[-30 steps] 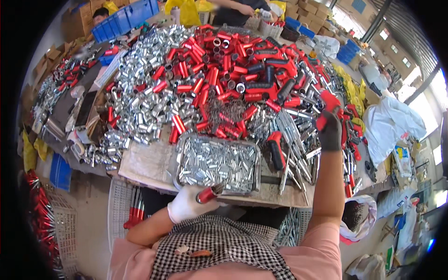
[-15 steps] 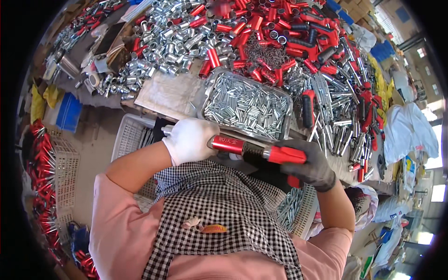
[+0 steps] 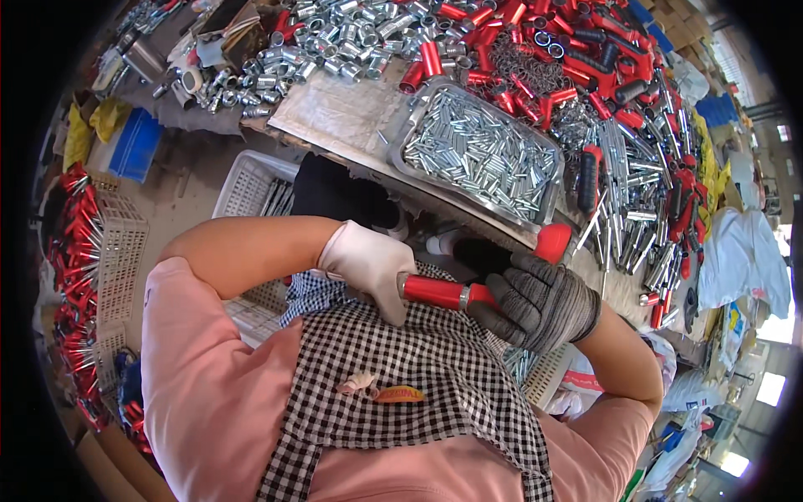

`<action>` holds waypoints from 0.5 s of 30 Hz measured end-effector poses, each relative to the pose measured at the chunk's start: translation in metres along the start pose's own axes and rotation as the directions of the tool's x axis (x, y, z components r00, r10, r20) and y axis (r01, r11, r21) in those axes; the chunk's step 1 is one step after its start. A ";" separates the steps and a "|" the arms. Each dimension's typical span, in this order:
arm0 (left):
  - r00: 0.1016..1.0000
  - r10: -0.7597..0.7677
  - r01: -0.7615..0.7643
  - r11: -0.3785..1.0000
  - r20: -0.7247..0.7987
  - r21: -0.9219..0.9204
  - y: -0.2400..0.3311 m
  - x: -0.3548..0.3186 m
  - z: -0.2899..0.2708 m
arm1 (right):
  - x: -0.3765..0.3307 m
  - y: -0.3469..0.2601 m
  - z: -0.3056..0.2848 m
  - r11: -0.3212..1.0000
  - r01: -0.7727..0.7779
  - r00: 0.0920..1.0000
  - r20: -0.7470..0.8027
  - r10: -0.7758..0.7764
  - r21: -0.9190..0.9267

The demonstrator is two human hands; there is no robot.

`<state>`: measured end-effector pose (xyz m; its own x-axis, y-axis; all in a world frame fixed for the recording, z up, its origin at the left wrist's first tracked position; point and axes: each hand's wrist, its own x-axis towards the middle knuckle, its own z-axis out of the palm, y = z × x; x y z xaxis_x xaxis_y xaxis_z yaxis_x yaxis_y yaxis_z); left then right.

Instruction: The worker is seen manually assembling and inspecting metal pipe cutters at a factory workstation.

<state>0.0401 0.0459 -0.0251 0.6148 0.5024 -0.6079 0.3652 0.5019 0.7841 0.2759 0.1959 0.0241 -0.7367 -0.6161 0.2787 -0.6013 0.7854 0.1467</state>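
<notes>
In front of my checked apron, both hands grip one red hand tool (image 3: pixel 433 290) with a metal collar, lying nearly level. My left hand (image 3: pixel 374 266), in a white glove, is closed round the left end of its red sleeve. My right hand (image 3: pixel 539 305), in a grey-black glove, wraps the tool's right part; its fingers hide much of it. A rounded red part (image 3: pixel 552 243) sticks out above those fingers. Just beyond the hands, at the bench edge, stands a clear tray (image 3: pixel 393 155) of short metal pins (image 3: pixel 481 151).
Silver metal sleeves (image 3: pixel 335 46) are heaped at the back left, with red tubes, springs (image 3: pixel 527 63) and red-black handles (image 3: pixel 590 180) to the right. Metal rods (image 3: pixel 617 192) lie on the bench's right. White baskets (image 3: pixel 251 186) stand below, and red parts (image 3: pixel 71 293) fill crates at the far left.
The red sleeve and the red right part have come together; the dark spring between them no longer shows. My right hand has turned, and its fingers now lie across the tool. The view has shifted.
</notes>
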 end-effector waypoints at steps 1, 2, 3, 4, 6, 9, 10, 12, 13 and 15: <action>0.998 0.049 -0.044 0.992 -0.037 0.117 -0.002 0.002 0.000 | -0.001 -0.002 0.000 1.000 0.008 1.000 0.003 -0.008 -0.018; 0.993 0.101 -0.082 0.968 -0.068 0.235 -0.003 0.003 -0.001 | 0.000 -0.004 0.000 0.999 0.015 1.000 0.006 -0.015 -0.037; 0.992 0.102 -0.084 0.968 -0.068 0.237 -0.003 0.003 -0.002 | 0.001 -0.004 -0.001 0.999 0.015 1.000 0.007 -0.014 -0.039; 0.992 0.102 -0.080 0.966 -0.078 0.245 -0.001 0.002 -0.003 | 0.002 -0.005 -0.001 0.999 -0.008 1.000 -0.008 0.008 -0.036; 0.990 0.104 -0.077 0.964 -0.093 0.256 0.004 -0.001 -0.003 | 0.003 -0.004 -0.002 0.999 -0.026 0.999 -0.023 0.025 -0.038; 0.931 0.213 -0.052 0.881 -0.296 0.471 0.013 -0.007 0.002 | 0.001 -0.010 0.002 0.986 -0.153 0.988 -0.020 0.155 0.065; 0.901 0.221 0.028 0.829 -0.373 0.558 0.015 -0.008 0.003 | 0.001 -0.013 0.003 0.959 -0.262 0.963 -0.036 0.267 0.108; 0.861 0.243 0.115 0.762 -0.447 0.637 0.019 -0.011 0.001 | 0.001 -0.019 0.009 0.920 -0.366 0.925 -0.049 0.376 0.142; 0.808 0.278 0.184 0.717 -0.519 0.672 0.021 -0.012 0.000 | 0.001 -0.023 0.015 0.842 -0.486 0.854 -0.078 0.514 0.233; 0.695 0.331 0.349 0.621 -0.639 0.702 0.026 -0.015 0.000 | 0.007 -0.024 0.015 0.662 -0.657 0.698 -0.040 0.715 0.360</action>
<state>0.0398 0.0511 0.0043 0.1016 0.9649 -0.2423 0.9318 -0.0070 0.3630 0.2802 0.1721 0.0088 -0.9318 0.1339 0.3375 -0.0253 0.9033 -0.4282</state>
